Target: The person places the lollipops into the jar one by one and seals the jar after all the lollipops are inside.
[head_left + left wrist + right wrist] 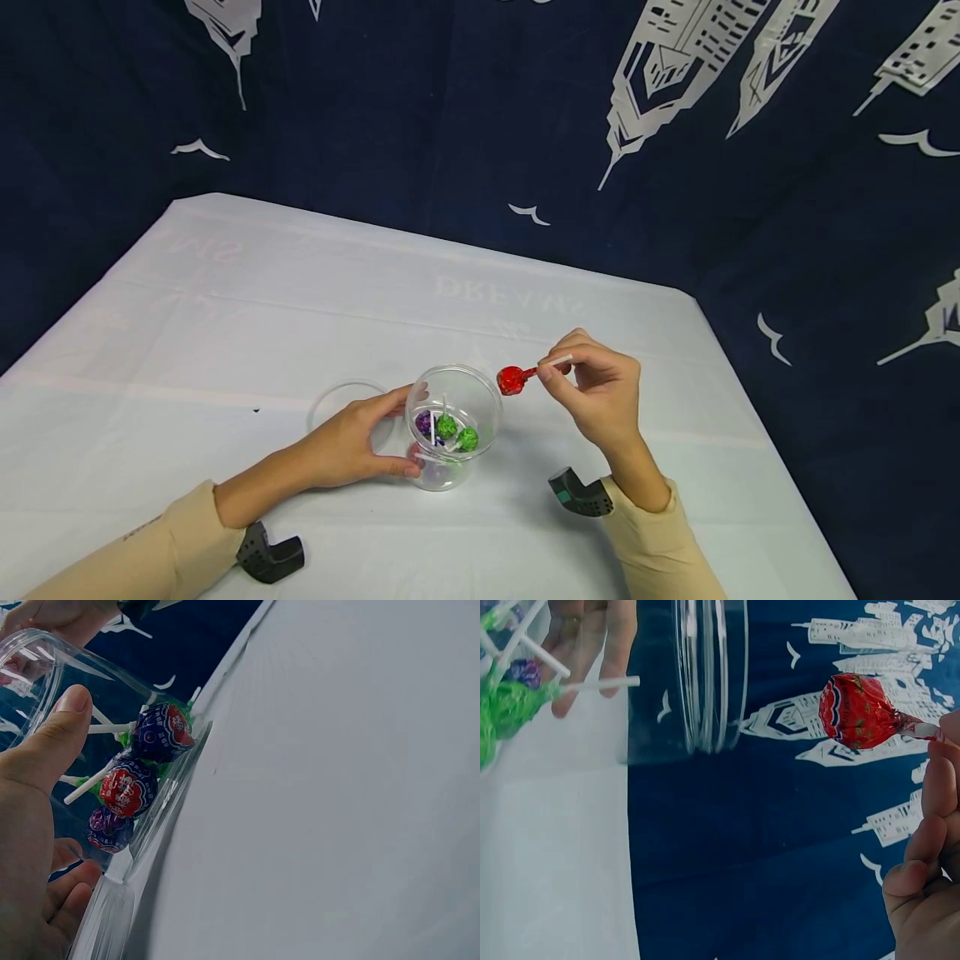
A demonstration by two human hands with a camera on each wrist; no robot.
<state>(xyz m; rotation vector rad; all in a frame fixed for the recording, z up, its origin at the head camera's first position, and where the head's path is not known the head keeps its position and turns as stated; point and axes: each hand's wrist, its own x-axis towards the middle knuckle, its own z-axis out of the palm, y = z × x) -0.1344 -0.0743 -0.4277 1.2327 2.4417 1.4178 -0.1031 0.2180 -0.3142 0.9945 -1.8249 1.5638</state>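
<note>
My left hand (333, 442) holds a clear plastic jar (489, 417) from its left side, thumb at the front and fingers round the back. The jar stands upright on the table with its mouth uncovered. Several wrapped lollipops lie at its bottom, among them a green lollipop (468, 439) and a purple lollipop (424, 422); their white sticks point various ways. To the right of the rim, my right hand (600, 392) pinches a red lollipop (512, 381) by its white stick between thumb and fingers. In the right wrist view the red candy (859, 711) hangs outside the jar's mouth.
A clear round lid (324, 400) lies on the white-covered table (225, 333), partly hidden behind my left hand. A dark blue curtain (420, 125) with white building prints hangs beyond the table. Each wrist carries a dark camera mount (270, 557).
</note>
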